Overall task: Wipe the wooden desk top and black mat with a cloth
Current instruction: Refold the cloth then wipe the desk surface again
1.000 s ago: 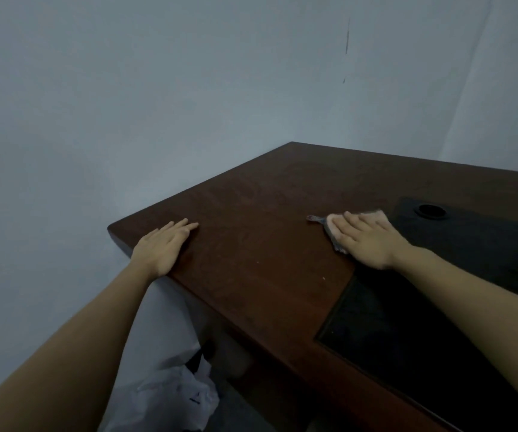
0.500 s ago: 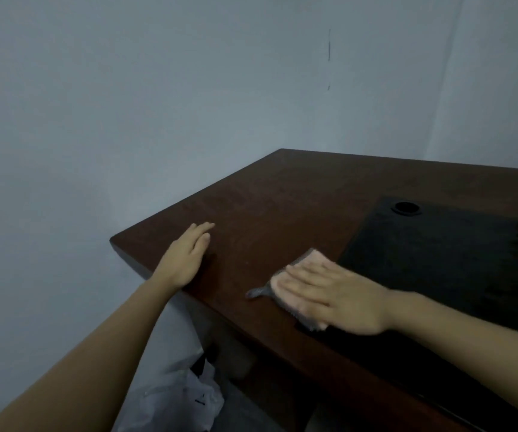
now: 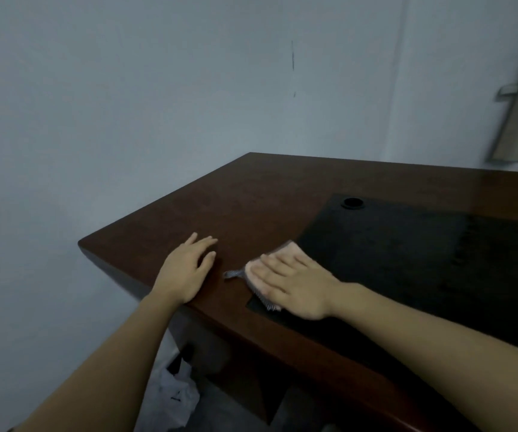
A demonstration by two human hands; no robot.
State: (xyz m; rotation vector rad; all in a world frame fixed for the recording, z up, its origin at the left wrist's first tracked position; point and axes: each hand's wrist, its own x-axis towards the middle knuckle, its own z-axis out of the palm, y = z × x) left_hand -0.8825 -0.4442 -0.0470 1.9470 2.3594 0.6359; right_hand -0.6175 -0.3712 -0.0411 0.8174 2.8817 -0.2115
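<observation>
Since 1 s ago the right hand [image 3: 295, 286] has dragged the cloth [image 3: 262, 275] from mid-desk beside the mat's far corner back toward the near edge, and the left hand [image 3: 186, 269] now sits just beside it instead of well apart at the desk corner. Right hand is flat, palm down, fingers spread and extended, pressing the cloth to the surface, not clenched around it. Cloth is a small pale pink rectangle, soft-looking, with a grey fringed or ribbed underside showing along its near edge and a thin grey tail sticking out left toward the left hand. It straddles the boundary: left part on bare wood, right part over the near-left corner of the black mat [image 3: 422, 260]. Left hand is released, flat on the wood, fingers loosely together, holding nothing, heel of the palm at the desk's front edge. Desk [image 3: 251, 194] is dark reddish-brown wood, smooth with a slight sheen, thick slab edge, squared corners. Mat is matte black, finely textured, rectangular, lying flat on the top, with glare toward its right side. Round black grommet hole [image 3: 352, 203] in the mat's far-left corner. Plain pale wall [image 3: 127, 104] behind, with a thin dark vertical scratch. Crumpled white plastic bag [image 3: 173, 397] on the floor below the desk's left end
</observation>
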